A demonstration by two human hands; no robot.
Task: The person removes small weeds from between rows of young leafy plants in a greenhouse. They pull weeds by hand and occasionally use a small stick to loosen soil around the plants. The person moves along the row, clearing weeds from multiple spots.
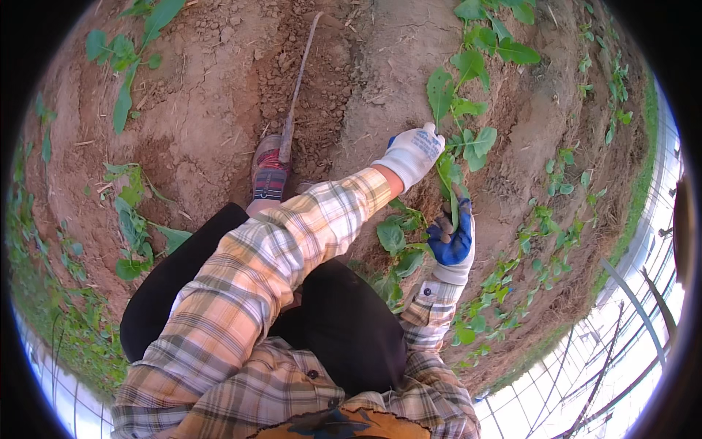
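My left hand (415, 155), in a white knit glove with printed writing and a blue coating, is closed at a leaf stalk in a row of leafy green plants (469, 104). Its fingertips are partly hidden. Below it, my right hand (454, 236) is turned with its blue coated palm up. The curled, soil-stained fingers hold a long green leaf (454, 206). Close to the right hand, more broad leaves (392, 237) grow from the soil. One leaf (440, 94) above my left hand has small holes.
A long-handled tool, likely a hoe (299, 82), lies along a loose-soil furrow (329, 93), its thick end against my shoe (269, 159). Other plants grow at left (131, 214) and right (548, 230). Beyond the right-hand rows stands a gridded translucent wall (565, 373). My bent knees (351, 324) are below.
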